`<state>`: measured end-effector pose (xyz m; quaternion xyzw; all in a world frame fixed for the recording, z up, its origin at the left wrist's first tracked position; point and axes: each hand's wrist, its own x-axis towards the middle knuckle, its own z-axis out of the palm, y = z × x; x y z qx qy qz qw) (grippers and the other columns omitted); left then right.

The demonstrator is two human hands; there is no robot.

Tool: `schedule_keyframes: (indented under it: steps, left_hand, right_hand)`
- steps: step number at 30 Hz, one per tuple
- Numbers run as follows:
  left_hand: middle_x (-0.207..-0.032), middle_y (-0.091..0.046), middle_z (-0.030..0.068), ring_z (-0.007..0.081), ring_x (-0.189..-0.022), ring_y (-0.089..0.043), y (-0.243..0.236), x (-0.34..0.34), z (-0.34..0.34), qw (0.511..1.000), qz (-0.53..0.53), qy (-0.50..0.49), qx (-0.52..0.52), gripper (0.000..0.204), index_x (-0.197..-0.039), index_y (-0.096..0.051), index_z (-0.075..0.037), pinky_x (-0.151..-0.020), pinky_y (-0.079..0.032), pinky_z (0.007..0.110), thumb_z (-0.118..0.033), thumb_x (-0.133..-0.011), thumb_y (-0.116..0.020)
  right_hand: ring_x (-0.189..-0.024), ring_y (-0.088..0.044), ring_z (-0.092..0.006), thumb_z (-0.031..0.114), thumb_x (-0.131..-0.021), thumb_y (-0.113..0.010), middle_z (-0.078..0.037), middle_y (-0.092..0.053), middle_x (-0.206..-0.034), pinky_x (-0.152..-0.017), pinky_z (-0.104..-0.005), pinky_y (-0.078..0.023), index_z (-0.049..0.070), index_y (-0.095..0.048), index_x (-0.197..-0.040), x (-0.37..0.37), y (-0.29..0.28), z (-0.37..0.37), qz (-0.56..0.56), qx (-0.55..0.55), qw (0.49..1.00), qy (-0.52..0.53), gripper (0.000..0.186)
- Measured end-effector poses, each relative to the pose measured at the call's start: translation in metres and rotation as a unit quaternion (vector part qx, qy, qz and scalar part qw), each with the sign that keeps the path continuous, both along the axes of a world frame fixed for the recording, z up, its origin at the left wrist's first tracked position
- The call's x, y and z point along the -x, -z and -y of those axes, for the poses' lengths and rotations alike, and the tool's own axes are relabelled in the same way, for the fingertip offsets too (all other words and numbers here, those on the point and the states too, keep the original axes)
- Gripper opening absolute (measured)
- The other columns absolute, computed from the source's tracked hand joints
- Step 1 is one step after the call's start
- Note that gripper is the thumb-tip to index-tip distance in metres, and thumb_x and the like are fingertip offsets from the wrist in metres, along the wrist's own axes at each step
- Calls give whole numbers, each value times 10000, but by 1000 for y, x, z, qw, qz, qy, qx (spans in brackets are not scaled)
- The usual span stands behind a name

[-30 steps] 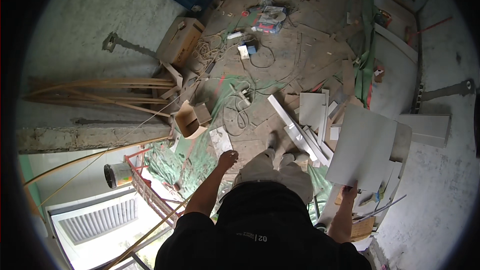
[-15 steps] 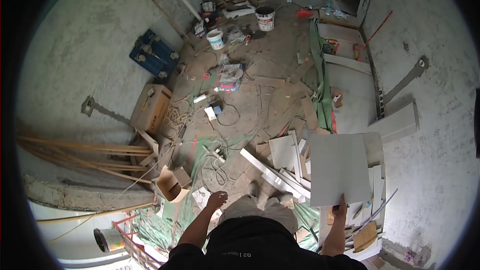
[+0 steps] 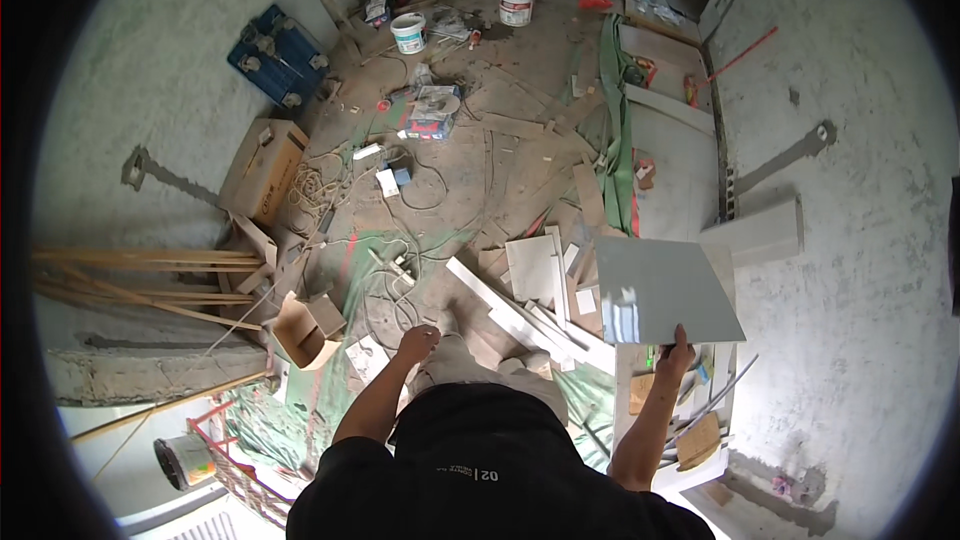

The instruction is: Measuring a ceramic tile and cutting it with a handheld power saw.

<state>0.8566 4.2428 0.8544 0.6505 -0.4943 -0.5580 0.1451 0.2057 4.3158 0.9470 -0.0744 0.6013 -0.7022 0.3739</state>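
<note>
My right hand grips a glossy grey tile by its lower edge, thumb over the face, holding it out to my right above a work surface with long pale strips and a piece of cardboard. My left hand hangs in front of my body with curled fingers; whether it holds something small is too small to tell. Below and beyond it are my legs, loose cables and an open cardboard box.
White boards and offcuts lie ahead on the floor beside green sheeting. Buckets and tool clutter stand farther off. Timber strips and a large carton line the left wall; a red railing is at lower left.
The tile in my right hand has tilted and now shows a glossy reflection. My view swung up, then shifted slightly, moving both hands within the picture. My left hand stays curled.
</note>
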Motion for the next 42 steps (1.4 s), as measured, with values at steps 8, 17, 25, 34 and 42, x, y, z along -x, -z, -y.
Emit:
schedule_keyframes:
  steps: [8, 17, 25, 34, 42]
  left_hand:
    - [-1068, -795, 102, 217, -857, -764, 8, 27, 56, 990, -136, 24, -30, 485, -1204, -783, -37, -752, -640, 403, -491, -1086, -660]
    - [-1428, -651, 296, 369, -1173, -745, -30, -18, 101, 766, -563, -106, -294, 1093, -1657, -405, 1, -1030, -621, 476, -854, -987, -529]
    - [-1415, -707, 177, 331, -1245, -723, -25, -122, 118, 556, -648, -507, -116, 621, -1492, -581, 23, -1080, -594, 513, -372, -1042, -749]
    - [-1480, -658, 224, 440, -1309, -682, 5, -128, 154, 360, -645, -674, 9, 587, -1550, -514, 8, -1095, -573, 617, -245, -1046, -677]
    - [-1415, -687, 248, 432, -1230, -726, 14, -132, 275, 310, -537, -784, 32, 562, -1501, -517, 80, -1048, -604, 612, -185, -1034, -683]
  right_hand:
    - [-887, -749, -197, 115, -1006, -759, -79, -753, -1038, -677, -328, -601, -22, -730, -1120, -141, -84, 66, -26, -46, 997, -58, 182]
    - [-818, -701, -173, 231, -1078, -660, -50, -752, -1047, -642, -314, -548, 45, -691, -1232, -337, -66, 233, 95, -139, 909, -380, 244]
    - [-862, -685, -215, 273, -1077, -664, -120, -740, -1048, -735, -391, -584, 30, -685, -1207, -526, 0, 353, -120, -178, 754, -621, 277]
    - [-1128, -667, -300, 310, -1075, -666, -132, -690, -1262, -968, -427, -564, -6, -639, -1386, -654, 53, 502, -14, -372, 613, -697, 444]
    - [-1112, -673, -254, 287, -1073, -689, -124, -696, -1253, -1011, -417, -558, 7, -593, -1461, -692, 47, 632, -130, -84, 276, -949, 488]
